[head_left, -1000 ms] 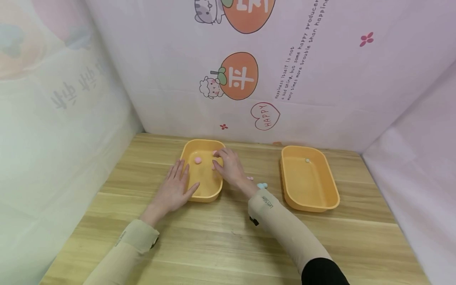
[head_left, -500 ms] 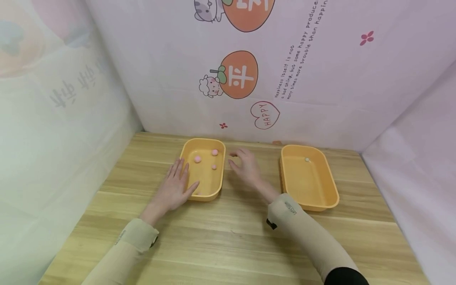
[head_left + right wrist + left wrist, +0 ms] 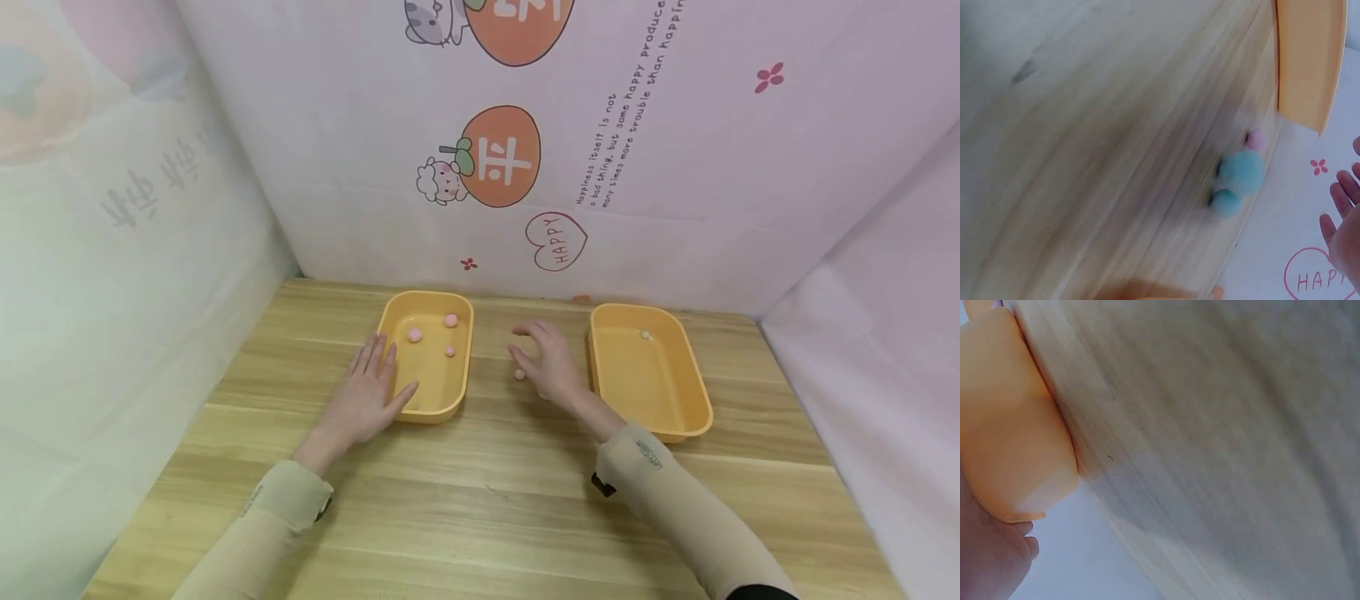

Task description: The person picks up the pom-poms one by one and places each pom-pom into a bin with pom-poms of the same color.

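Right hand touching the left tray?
Apart. The head view shows bare table between the right hand and the near side of the left tray.

The left hand (image 3: 363, 398) touches the left tray (image 3: 430, 379) at eight o'clock; pink balls (image 3: 415, 335) lie inside. The right hand (image 3: 553, 362) hovers at that tray's three o'clock.

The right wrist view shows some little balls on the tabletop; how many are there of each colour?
Blue-green balls: 2
Pink ball: 1
Total in that view: 3
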`<state>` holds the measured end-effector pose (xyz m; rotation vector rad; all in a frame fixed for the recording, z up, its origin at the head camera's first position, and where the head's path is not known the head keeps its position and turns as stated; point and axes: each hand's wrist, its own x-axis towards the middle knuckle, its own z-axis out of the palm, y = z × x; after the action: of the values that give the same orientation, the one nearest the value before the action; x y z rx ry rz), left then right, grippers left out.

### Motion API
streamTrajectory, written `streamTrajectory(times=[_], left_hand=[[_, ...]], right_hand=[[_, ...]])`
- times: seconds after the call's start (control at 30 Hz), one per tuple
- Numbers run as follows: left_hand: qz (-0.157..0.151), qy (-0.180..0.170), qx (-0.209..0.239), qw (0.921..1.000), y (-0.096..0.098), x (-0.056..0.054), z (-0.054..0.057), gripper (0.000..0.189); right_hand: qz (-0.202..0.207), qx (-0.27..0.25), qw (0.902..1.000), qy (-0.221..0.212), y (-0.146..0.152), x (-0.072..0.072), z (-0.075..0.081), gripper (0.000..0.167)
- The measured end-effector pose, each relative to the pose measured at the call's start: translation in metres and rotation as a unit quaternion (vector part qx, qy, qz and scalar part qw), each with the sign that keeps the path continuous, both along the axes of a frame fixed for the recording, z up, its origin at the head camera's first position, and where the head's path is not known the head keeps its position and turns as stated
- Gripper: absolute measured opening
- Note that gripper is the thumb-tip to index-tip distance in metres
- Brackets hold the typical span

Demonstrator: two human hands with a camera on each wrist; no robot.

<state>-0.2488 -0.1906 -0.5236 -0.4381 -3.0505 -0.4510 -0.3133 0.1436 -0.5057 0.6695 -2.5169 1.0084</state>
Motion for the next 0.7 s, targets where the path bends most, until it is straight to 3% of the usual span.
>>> streamTrajectory(times=[0.3,0.7], left_hand=[[0.000,-0.001,0.004,1.0000,0.000,0.000,-0.001,0.093],[0.000,-0.006,0.005,1.0000,0.000,0.001,0.001,0.093]], right_hand=[[0.010,0.007,0.9996,-0.024,0.016,0.011,-0.002,0.031],[0.029,0.052,0.9960,-0.067,0.022,0.017,-0.010,0.050]])
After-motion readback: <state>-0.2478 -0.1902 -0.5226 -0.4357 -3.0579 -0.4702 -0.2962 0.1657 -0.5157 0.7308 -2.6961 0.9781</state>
